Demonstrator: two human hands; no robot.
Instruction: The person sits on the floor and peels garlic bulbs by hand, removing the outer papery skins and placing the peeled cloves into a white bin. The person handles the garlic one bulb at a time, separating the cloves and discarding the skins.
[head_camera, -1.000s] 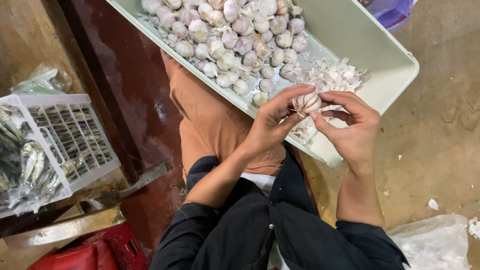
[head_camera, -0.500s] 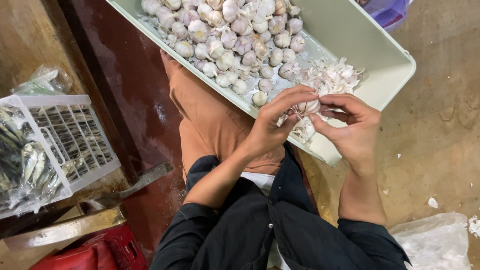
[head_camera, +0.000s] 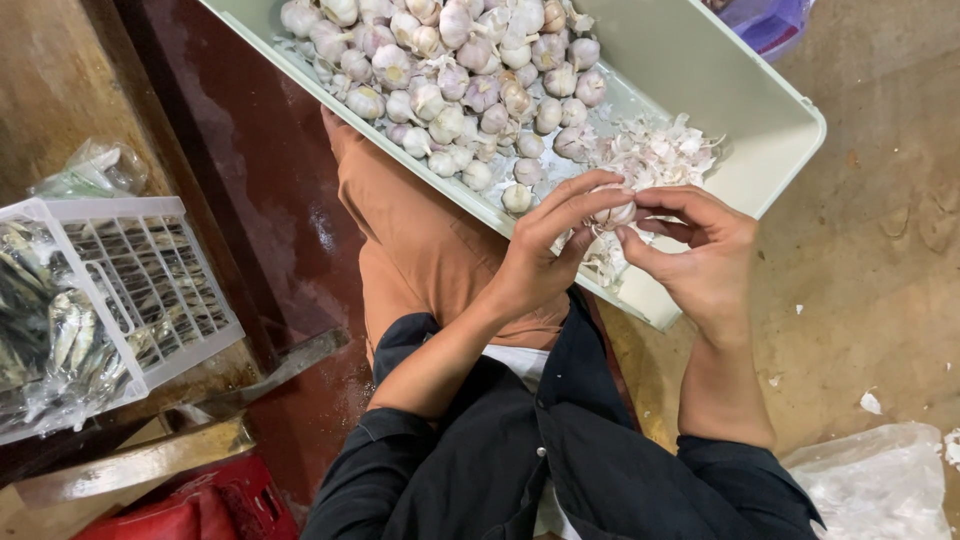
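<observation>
Both hands meet over the near edge of a pale green plastic tray (head_camera: 760, 90) that rests on my lap. My left hand (head_camera: 545, 245) and my right hand (head_camera: 700, 255) pinch one garlic bulb (head_camera: 612, 214) between their fingertips; most of the bulb is hidden by the fingers. A heap of whole garlic bulbs (head_camera: 450, 70) fills the tray's far left part. A pile of papery white garlic skins (head_camera: 655, 155) lies in the tray just beyond my hands.
A white plastic crate (head_camera: 150, 290) holding bagged small fish stands at the left. A red container (head_camera: 190, 505) sits at bottom left beside wooden planks. A clear plastic bag (head_camera: 870, 480) lies on the concrete floor at bottom right. A purple object (head_camera: 770, 20) shows at the top.
Both hands have kept hold of the garlic bulb, and the fingers have closed further round it so less of it shows. The tray has stayed put.
</observation>
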